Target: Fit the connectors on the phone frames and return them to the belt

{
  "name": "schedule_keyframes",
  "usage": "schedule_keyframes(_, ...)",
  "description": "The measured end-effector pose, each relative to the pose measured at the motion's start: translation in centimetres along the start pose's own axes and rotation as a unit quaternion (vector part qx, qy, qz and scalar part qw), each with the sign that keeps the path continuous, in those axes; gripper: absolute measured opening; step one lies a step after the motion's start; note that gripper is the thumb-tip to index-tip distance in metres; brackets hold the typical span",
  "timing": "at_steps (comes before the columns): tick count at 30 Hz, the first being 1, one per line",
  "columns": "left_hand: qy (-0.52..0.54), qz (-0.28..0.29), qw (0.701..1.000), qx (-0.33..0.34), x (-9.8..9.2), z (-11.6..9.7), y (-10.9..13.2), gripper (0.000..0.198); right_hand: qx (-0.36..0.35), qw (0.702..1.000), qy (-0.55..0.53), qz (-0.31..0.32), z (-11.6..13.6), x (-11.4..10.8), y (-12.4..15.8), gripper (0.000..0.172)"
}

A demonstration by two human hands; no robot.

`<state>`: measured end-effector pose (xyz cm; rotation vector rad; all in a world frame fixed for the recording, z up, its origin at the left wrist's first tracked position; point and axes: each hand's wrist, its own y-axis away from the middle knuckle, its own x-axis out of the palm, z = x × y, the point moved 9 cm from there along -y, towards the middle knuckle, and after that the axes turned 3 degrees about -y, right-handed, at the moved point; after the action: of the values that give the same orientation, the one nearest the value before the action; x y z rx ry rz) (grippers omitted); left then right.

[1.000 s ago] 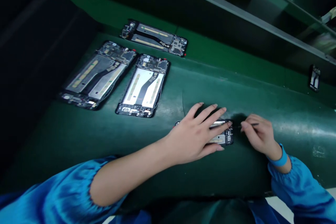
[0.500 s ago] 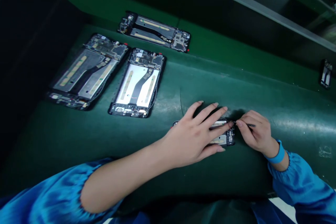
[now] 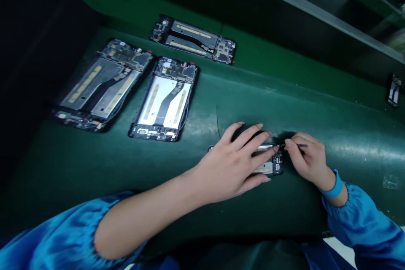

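My left hand (image 3: 232, 162) lies with spread fingers across an opened phone (image 3: 278, 166), covering most of it. Only its right end and strips of its silver middle show between the fingers. At that end, my right hand (image 3: 308, 158) pinches a thin dark pointed tool (image 3: 303, 145) between thumb and fingers. The tool's tip is close to the phone's upper right corner, beside a left fingertip; whether it touches is too small to tell. A thin black wire (image 3: 217, 122) curves up from behind the left hand.
Two opened phones, a left one (image 3: 91, 88) and a brighter one (image 3: 166, 101), lie on the green table (image 3: 158, 177). Another opened phone (image 3: 194, 40) lies on the green strip behind. Far right is a small phone (image 3: 394, 90). A clear scrap (image 3: 390, 182) lies at right.
The phone on the back strip has shifted right. My right thumb and the tool have moved up slightly, and the tool lies more level. My left hand has stayed nearly still.
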<state>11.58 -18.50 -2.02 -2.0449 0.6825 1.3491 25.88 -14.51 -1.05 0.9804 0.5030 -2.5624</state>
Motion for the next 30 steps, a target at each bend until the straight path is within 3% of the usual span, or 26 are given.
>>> schedule_keyframes(4, 0.004, -0.022, 1.000, -0.012, -0.4, 0.1, 0.0, 0.046, 0.175, 0.979, -0.091, 0.054, -2.8, 0.2, -1.0, 0.042)
schedule_keyframes(8, -0.004, -0.041, 0.999, -0.004, -0.6, -0.2, 0.1, 0.043, 0.370, 0.873, -0.169, 0.268, -4.4, 3.2, 0.1, 0.040)
schedule_keyframes(10, -0.010, -0.051, 0.999, 0.001, -0.6, -0.3, 0.2, 0.042, 0.413, 0.836, -0.161, 0.323, -4.3, 3.8, 0.5, 0.036)
schedule_keyframes(17, -0.022, -0.069, 0.997, 0.011, -0.7, -0.7, 0.4, 0.038, 0.434, 0.811, -0.149, 0.363, -3.4, 4.5, 0.1, 0.040)
schedule_keyframes(30, -0.005, -0.056, 0.998, 0.006, -0.4, -0.6, 0.2, 0.039, 0.442, 0.805, -0.150, 0.367, -4.0, 4.9, 0.5, 0.039)
